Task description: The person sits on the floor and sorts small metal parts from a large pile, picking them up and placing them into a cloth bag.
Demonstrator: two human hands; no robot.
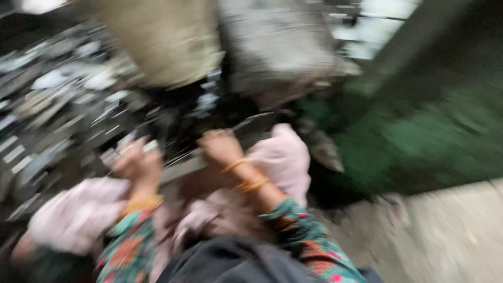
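The frame is heavily motion-blurred. My left hand (137, 163) reaches forward at centre left, fingers curled around something pale and small that I cannot make out. My right hand (221, 147) is at the centre, fingers bent down onto a grey flat piece (181, 169) lying between both hands. Both wrists wear yellow bangles, and the sleeves are patterned green and red. Pink cloth (283, 157) drapes beside the right forearm and another bunch of pink cloth (78, 215) sits under the left arm.
A heap of dark and silvery scrap pieces (57, 105) fills the left side. Two large pale sacks (173, 42) stand behind the hands. A green mass (429, 136) lies at right, with a pale concrete floor (445, 236) at bottom right.
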